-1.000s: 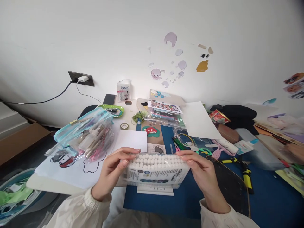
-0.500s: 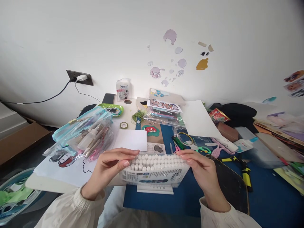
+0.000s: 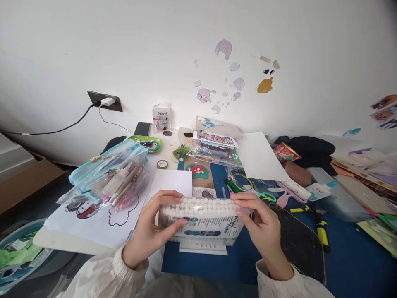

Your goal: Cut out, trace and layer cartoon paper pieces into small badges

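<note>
A clear case of white-capped acrylic markers [image 3: 204,223] stands near the table's front edge, its printed label facing me. My left hand [image 3: 159,225] grips its left end, thumb on the label and fingers over the top. At the right end, my right hand [image 3: 259,219] holds the top corner between fingers and thumb. Under the case a white strip [image 3: 203,247] with small writing sticks out on the blue mat [image 3: 214,263]. Just behind lie a blank white sheet [image 3: 170,183] and a card with a red and teal drawing [image 3: 198,170].
To the left are clear pouches of tools [image 3: 124,178] on paper with drawings [image 3: 93,223]. Scissors [image 3: 263,195], a black board [image 3: 297,236] and yellow-black pliers [image 3: 321,234] lie to the right. A bin of scraps [image 3: 21,248] stands at lower left.
My left hand has shifted right and its thumb has moved from the top edge down onto the label. The case has tilted slightly, showing more of its front. My right hand stays on its corner.
</note>
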Tool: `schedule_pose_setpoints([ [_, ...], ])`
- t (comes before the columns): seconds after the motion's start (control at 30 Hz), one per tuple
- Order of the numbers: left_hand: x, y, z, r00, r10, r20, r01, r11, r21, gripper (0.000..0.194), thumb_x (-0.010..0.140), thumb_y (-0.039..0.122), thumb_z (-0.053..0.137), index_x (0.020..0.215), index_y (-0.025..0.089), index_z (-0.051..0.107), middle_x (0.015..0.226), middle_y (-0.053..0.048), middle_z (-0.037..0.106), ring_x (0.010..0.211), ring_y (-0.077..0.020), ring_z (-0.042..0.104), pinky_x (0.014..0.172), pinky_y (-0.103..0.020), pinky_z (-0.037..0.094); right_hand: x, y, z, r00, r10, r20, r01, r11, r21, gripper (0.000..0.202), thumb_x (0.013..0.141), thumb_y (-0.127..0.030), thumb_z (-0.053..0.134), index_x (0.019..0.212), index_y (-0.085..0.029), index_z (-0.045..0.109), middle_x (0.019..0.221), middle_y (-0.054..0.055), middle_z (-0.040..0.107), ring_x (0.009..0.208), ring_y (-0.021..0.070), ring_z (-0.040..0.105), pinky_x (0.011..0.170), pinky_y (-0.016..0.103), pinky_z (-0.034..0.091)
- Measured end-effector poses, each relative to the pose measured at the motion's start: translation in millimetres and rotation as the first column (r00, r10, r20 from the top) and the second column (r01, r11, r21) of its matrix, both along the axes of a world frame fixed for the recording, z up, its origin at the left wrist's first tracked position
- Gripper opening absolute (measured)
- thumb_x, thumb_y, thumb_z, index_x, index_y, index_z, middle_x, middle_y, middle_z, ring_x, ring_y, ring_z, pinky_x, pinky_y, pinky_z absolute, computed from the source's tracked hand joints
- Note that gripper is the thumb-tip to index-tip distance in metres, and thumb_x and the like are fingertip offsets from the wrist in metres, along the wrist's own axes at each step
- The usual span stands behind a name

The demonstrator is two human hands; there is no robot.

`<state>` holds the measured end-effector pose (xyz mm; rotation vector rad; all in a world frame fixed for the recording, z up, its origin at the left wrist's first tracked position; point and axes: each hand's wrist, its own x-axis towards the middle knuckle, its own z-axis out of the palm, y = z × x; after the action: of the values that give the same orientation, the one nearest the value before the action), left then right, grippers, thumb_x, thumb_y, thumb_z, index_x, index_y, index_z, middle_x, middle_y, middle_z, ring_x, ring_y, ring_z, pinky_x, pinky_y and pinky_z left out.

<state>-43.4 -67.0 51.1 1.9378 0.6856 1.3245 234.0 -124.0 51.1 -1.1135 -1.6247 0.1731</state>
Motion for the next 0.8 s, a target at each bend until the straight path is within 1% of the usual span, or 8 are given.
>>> schedule_pose_setpoints([
  [0.17, 7.7, 4.2, -6.3, 0.999, 0.025, 0.039, -0.027, 0.998, 0.061, 0.032, 0.080, 0.016, 0.076, 0.105, 0.025, 0.058, 0.109, -0.005, 0.065, 0.100, -0.0201, 0.064, 0.087, -0.034, 0.051, -6.8, 5.5, 22.8, 0.967, 0.073, 0.245, -0.087, 0.995, 0.047, 0.020, 0.084, -0.014, 0.070, 0.098, -0.027, 0.062, 0.096, 0.006, 0.073, 0.093, 0.0236, 0.070, 0.078, 0.038, 0.059],
  [0.27, 6.4, 8.0, -9.5, 0.998, 0.007, 0.057, -0.012, 0.996, 0.086, 0.034, 0.078, 0.017, 0.078, 0.105, 0.024, 0.060, 0.108, -0.006, 0.066, 0.100, -0.0202, 0.065, 0.087, -0.034, 0.052, -8.4, 10.6, 38.9, 0.930, 0.144, 0.339, -0.137, 0.990, -0.045, 0.015, 0.088, -0.022, 0.067, 0.102, -0.027, 0.064, 0.097, 0.007, 0.074, 0.090, 0.0227, 0.071, 0.076, 0.036, 0.060],
  [0.37, 5.2, 10.9, -12.4, 0.997, 0.008, 0.076, -0.015, 0.995, 0.094, 0.036, 0.075, 0.017, 0.081, 0.105, 0.024, 0.061, 0.108, -0.005, 0.067, 0.100, -0.0202, 0.065, 0.086, -0.033, 0.053, -13.5, 14.5, 55.9, 0.872, 0.158, 0.464, -0.108, 0.985, -0.133, 0.017, 0.092, -0.028, 0.063, 0.108, -0.025, 0.067, 0.102, 0.007, 0.074, 0.093, 0.0227, 0.071, 0.078, 0.036, 0.060],
  [0.43, 5.3, 11.9, -13.1, 0.997, 0.018, 0.079, -0.026, 0.995, 0.101, 0.037, 0.074, 0.018, 0.082, 0.105, 0.023, 0.061, 0.108, -0.005, 0.067, 0.100, -0.0202, 0.066, 0.086, -0.033, 0.054, -20.6, 15.3, 66.1, 0.810, 0.116, 0.575, -0.080, 0.993, -0.088, 0.017, 0.092, -0.026, 0.062, 0.107, -0.021, 0.068, 0.102, 0.008, 0.074, 0.091, 0.0233, 0.071, 0.077, 0.037, 0.060],
  [0.5, 5.9, 12.1, -12.7, 0.997, 0.028, 0.077, -0.037, 0.993, 0.113, 0.038, 0.074, 0.020, 0.082, 0.105, 0.023, 0.062, 0.108, -0.006, 0.068, 0.099, -0.0199, 0.066, 0.086, -0.032, 0.054, -29.9, 14.3, 72.0, 0.780, 0.078, 0.621, -0.112, 0.994, 0.016, 0.010, 0.092, -0.020, 0.062, 0.098, -0.017, 0.068, 0.097, 0.009, 0.074, 0.088, 0.0220, 0.071, 0.076, 0.037, 0.060],
  [0.6, 6.7, 11.9, -11.5, 0.996, 0.038, 0.075, -0.048, 0.991, 0.129, 0.038, 0.073, 0.023, 0.083, 0.105, 0.022, 0.062, 0.106, -0.006, 0.069, 0.097, -0.0190, 0.066, 0.085, -0.031, 0.054, -43.5, 9.6, 68.8, 0.783, 0.028, 0.622, -0.142, 0.981, 0.134, 0.005, 0.091, -0.014, 0.062, 0.088, -0.016, 0.066, 0.096, 0.010, 0.073, 0.091, 0.0211, 0.069, 0.080, 0.036, 0.059],
  [0.67, 6.7, 12.1, -11.2, 0.997, 0.035, 0.075, -0.045, 0.989, 0.139, 0.038, 0.073, 0.024, 0.083, 0.105, 0.022, 0.062, 0.106, -0.006, 0.069, 0.097, -0.0187, 0.066, 0.086, -0.031, 0.054, -49.9, 5.2, 60.4, 0.766, -0.064, 0.639, -0.077, 0.979, 0.190, 0.005, 0.090, -0.016, 0.064, 0.094, -0.015, 0.066, 0.100, 0.012, 0.073, 0.095, 0.0239, 0.068, 0.082, 0.039, 0.058],
  [0.8, 6.0, 13.6, -12.2, 0.997, 0.019, 0.074, -0.030, 0.989, 0.146, 0.041, 0.072, 0.025, 0.084, 0.106, 0.022, 0.061, 0.107, -0.006, 0.068, 0.098, -0.0187, 0.065, 0.087, -0.030, 0.053, -56.5, -4.7, 42.7, 0.750, -0.195, 0.632, 0.042, 0.968, 0.249, 0.020, 0.087, -0.015, 0.069, 0.106, -0.012, 0.065, 0.101, 0.014, 0.072, 0.095, 0.0264, 0.068, 0.081, 0.042, 0.057],
])
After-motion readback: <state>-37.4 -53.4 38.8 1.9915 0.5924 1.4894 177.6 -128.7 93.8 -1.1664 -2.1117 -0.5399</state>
